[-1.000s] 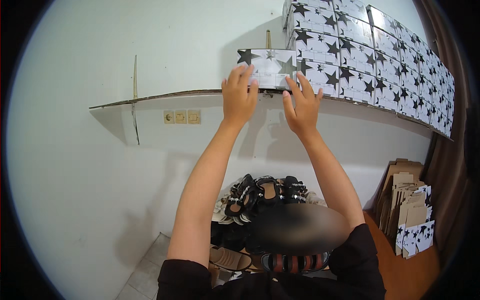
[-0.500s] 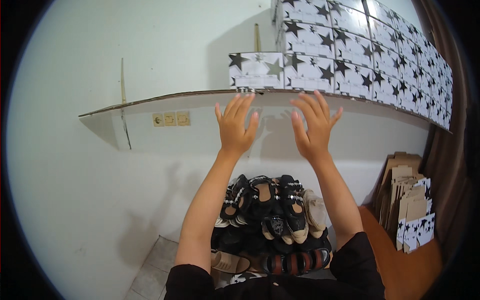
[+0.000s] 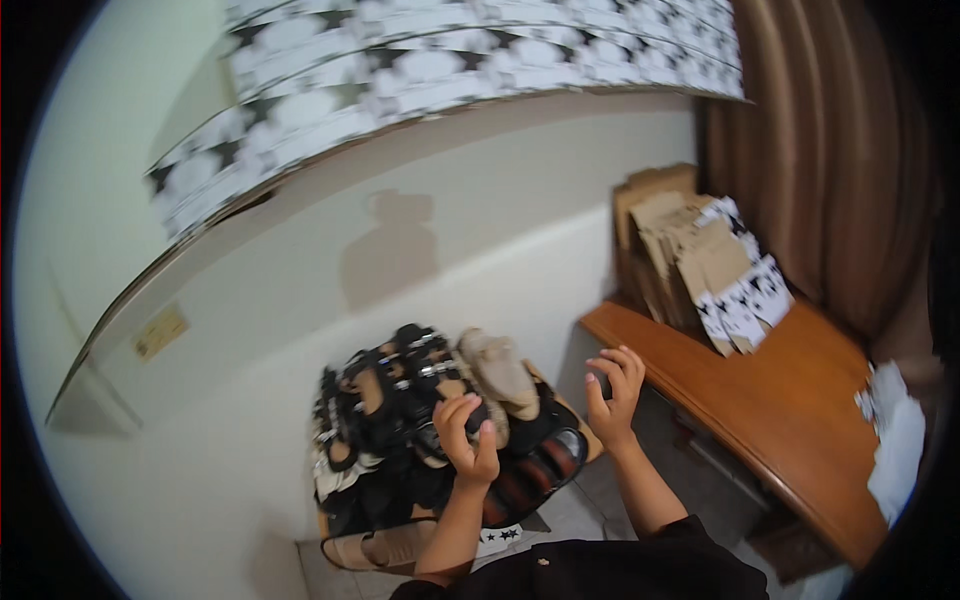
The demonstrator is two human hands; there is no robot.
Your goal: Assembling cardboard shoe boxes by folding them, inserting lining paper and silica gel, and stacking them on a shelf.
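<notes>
We see the left hand [image 3: 468,437] low in the middle of the view, fingers curled over the shoe pile [image 3: 420,420]. Its fingertips seem to touch a dark sandal [image 3: 440,395] on top of the heap, but we cannot tell whether they truly grip it. The right hand [image 3: 613,387] hangs at about three o'clock from the left one, just beside the pile's right edge, fingers loosely bent and apart, holding nothing.

The pile itself sits against the pale wall [image 3: 440,260], slightly below the centre. It is mostly black strappy sandals, with a beige shoe [image 3: 497,367] at its one o'clock side and dark reddish shoes [image 3: 535,470] at its five o'clock side. A tan sandal [image 3: 385,548] lies at the pile's six o'clock edge, on the floor.

At three o'clock from the hands runs a wooden bench [image 3: 790,420]. On its far end, toward one o'clock, folded cardboard flats [image 3: 690,260] lean upright, some white with black stars. At twelve o'clock, overhead, a shelf [image 3: 250,200] carries rows of white star-printed boxes [image 3: 430,70]. A brown curtain [image 3: 830,150] hangs at two o'clock.
</notes>
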